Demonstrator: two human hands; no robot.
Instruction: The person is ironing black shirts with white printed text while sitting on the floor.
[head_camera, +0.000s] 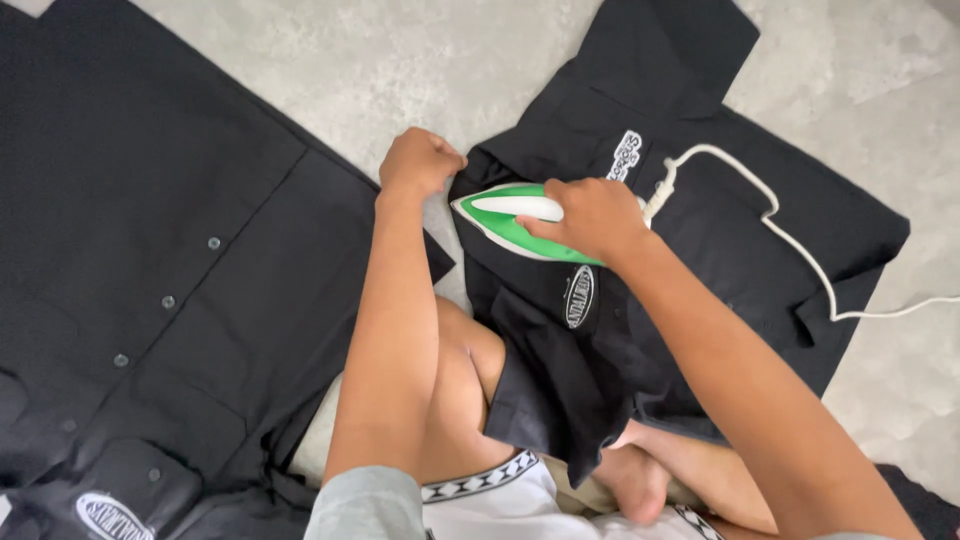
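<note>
My right hand (590, 215) grips the handle of a green and white electric iron (497, 218), which rests flat on a black shirt (700, 250) spread on the floor in front of me. The iron's tip points left. My left hand (418, 160) is closed on the shirt's left edge just beside the iron's tip, holding the cloth down. The shirt has white embroidered patches on its chest and partly drapes over my knee. A white cord (790, 235) runs from the iron's rear across the shirt to the right.
Another black button-up shirt (150, 260) lies flat on the left, covering much of the grey stone floor (400, 60). My bent legs and white shorts are at the bottom. The cord trails off the right edge.
</note>
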